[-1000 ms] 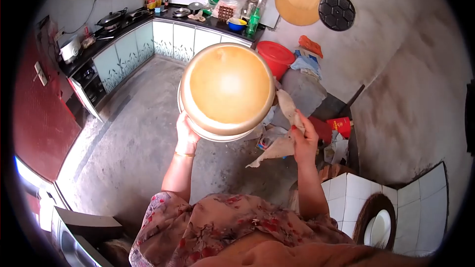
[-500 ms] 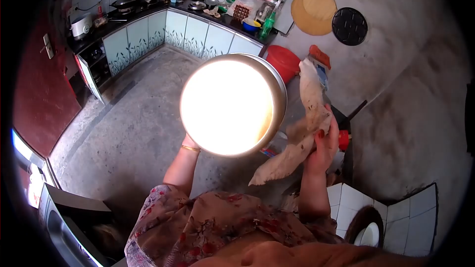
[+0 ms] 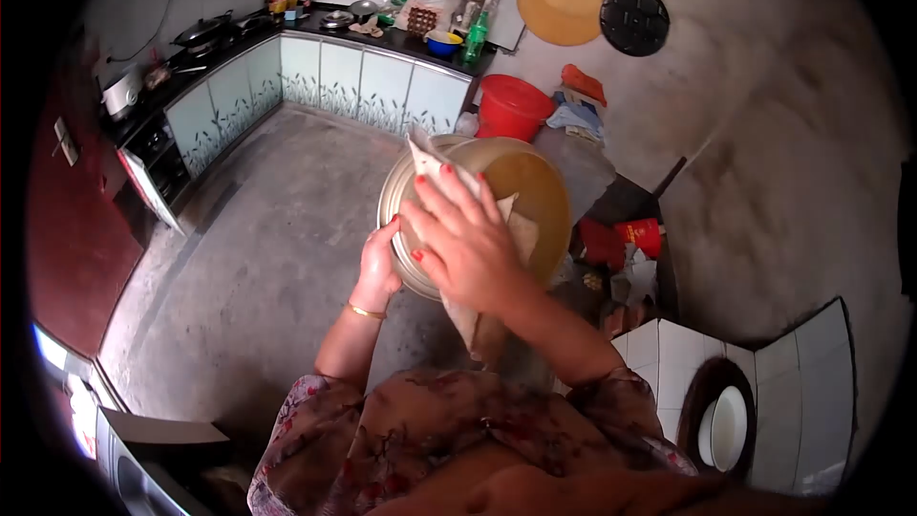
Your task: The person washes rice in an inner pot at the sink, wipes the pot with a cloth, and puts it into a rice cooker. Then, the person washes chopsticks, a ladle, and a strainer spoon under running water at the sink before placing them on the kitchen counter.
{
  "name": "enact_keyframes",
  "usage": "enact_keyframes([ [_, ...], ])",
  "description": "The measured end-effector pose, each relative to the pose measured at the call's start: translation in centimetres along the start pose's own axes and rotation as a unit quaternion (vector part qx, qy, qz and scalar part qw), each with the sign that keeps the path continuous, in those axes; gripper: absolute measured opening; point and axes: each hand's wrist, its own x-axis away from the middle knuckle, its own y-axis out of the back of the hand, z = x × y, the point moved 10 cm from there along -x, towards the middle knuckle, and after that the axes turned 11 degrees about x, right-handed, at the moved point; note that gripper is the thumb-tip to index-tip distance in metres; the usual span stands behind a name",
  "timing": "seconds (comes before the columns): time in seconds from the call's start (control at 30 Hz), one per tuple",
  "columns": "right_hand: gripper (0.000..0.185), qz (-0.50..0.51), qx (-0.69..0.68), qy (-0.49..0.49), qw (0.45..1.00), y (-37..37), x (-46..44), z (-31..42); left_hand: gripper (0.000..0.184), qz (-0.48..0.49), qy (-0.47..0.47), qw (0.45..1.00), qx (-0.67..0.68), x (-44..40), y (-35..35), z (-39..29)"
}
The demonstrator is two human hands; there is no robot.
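Observation:
My left hand grips the left edge of a round metal pot, its thumb lying at the ringed silvery rim. The pot's right part looks golden-brown, and it is held up in front of my body. Across the pot lies a pale cloth, with one end rising above my fingers and the other hanging below the pot. My right hand is flat on this cloth, fingers stretched out and a little apart, pressing it against the pot. Part of the cloth is hidden under that hand.
A red basin stands on the floor beyond the pot. Along the far wall runs a counter with a wok and a blue bowl. A tiled stove is at the lower right, near a red container.
My right hand has brought the cloth leftward from beside the pot onto it. The pot has tilted, and the bright glare on it is gone. My left hand still holds it.

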Motion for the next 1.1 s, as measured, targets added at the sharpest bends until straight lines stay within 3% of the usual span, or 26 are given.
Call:
enact_keyframes([
  [0.17,0.050,0.010,-0.010,0.032,0.999,-0.2,4.1,-0.6,0.030,-0.002,-0.025,1.000,0.004,0.2,-1.2,-2.0],
  [0.27,0.055,-0.032,-0.040,-0.044,0.998,-0.7,7.0,-5.0,0.028,0.012,-0.017,1.000,0.013,-0.5,-1.8,-2.6],
  [0.37,0.055,0.008,0.073,-0.160,0.984,0.0,7.6,-10.9,0.026,0.007,0.015,1.000,0.000,-0.4,-1.7,-1.5],
  [0.47,0.055,-0.075,0.079,-0.274,0.956,0.5,7.7,-16.6,0.026,0.010,0.035,0.998,-0.055,0.8,-2.7,0.5],
  [0.57,0.055,-0.108,0.047,-0.221,0.968,1.1,5.1,-14.1,0.026,0.015,0.049,0.997,-0.058,1.0,-3.0,2.2],
  [0.6,0.053,-0.130,0.018,-0.154,0.979,1.9,4.3,-11.5,0.026,0.014,0.052,0.997,-0.058,1.1,-3.1,2.7],
  [0.8,0.051,-0.036,-0.079,-0.072,0.994,1.8,5.8,-5.0,0.043,0.016,0.065,0.998,0.003,-0.3,-3.5,2.1],
  [1.0,0.059,-0.095,-0.058,-0.154,0.982,-1.0,15.3,-10.3,0.046,-0.064,0.032,0.997,-0.041,-1.5,-1.4,0.6],
  [1.1,0.064,-0.028,-0.085,-0.206,0.974,-3.5,19.5,-13.8,0.046,-0.065,0.054,0.995,-0.042,-1.7,-2.1,1.6],
])
